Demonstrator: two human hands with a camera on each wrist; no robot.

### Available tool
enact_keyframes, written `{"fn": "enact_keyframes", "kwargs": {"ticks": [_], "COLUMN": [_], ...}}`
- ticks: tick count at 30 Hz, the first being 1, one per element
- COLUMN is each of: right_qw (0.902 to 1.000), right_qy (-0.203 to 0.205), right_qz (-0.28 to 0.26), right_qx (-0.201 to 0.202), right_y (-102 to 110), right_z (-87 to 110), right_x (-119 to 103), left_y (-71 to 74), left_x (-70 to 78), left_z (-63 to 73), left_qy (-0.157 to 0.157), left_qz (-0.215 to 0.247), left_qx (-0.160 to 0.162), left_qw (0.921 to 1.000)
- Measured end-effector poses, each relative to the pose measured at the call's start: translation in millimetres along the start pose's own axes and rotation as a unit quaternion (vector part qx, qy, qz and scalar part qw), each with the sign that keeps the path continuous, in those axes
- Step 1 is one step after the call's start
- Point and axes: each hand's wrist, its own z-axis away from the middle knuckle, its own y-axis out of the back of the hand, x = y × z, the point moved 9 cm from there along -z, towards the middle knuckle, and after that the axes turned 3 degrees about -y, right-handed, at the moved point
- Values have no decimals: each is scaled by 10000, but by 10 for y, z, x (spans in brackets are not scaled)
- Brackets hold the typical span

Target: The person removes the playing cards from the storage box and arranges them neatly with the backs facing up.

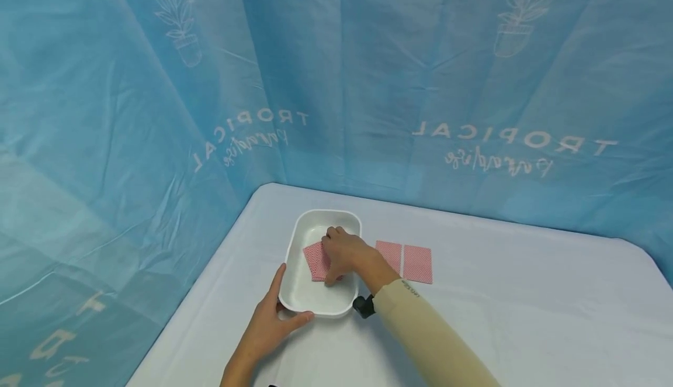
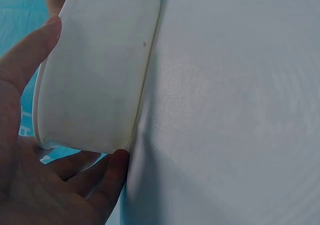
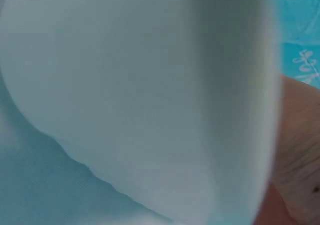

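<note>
Right hand (image 1: 347, 252): reaches down inside the white dish (image 1: 322, 299), fingers bent toward the far end, thumb set apart from them toward the near end. It lies over cards; whether it pinches one I cannot tell, since the hand hides the contact.
Left hand (image 1: 264, 327): curled round the dish's near-left corner, thumb at the near wall, fingers against the left side.
Dish cards (image 1: 315, 261): under the right hand, poking out past its left side on the dish floor; their count is hidden.
Loose cards: just right of the right wrist, outside the dish; the nearer card (image 1: 388, 251) is partly covered by the arm, the farther card (image 1: 417, 263) a narrow gap beyond it.
Step at the dish: seemingly sorting cards by hand while the left steadies; taking out or putting in, I cannot judge.
Next move: probably calls for the right hand to rise above the rim before going sideways.
Rim: surrounds the right hand; the black wrist gadget (image 1: 363, 306) sits close by its near-right corner.
Cloth (image 1: 526, 317): widest room lies right of the loose cards; left of the left hand runs only a strip.
</note>
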Motion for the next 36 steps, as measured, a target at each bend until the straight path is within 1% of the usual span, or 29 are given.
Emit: {"fn": "enact_keyframes", "kwargs": {"ticks": [5,11,17,23,29,36], "right_qw": [10000,10000,9999,10000,9999,9996], "right_qy": [14,15,61,36,110,91], "right_qz": [30,27,3,-71,-134,-261], "right_qx": [39,55,121,49,1,8], "right_y": [-28,-45,-16,6,31,81], "right_z": [-37,-38,-31,-8,26,57], "right_x": [-10,-16,9,7,-5,14], "left_y": [23,20,16,5,-9,3], "left_x": [-16,-28,-9,-14,-44,-24], "left_z": [7,15,2,5,10,-13], "left_qy": [52,115,62,60,63,23], "left_qz": [-43,-4,32,12,-2,-7], "left_qx": [15,-49,-50,-33,-42,-74], "left_qw": [10000,9999,10000,10000,10000,10000]}}
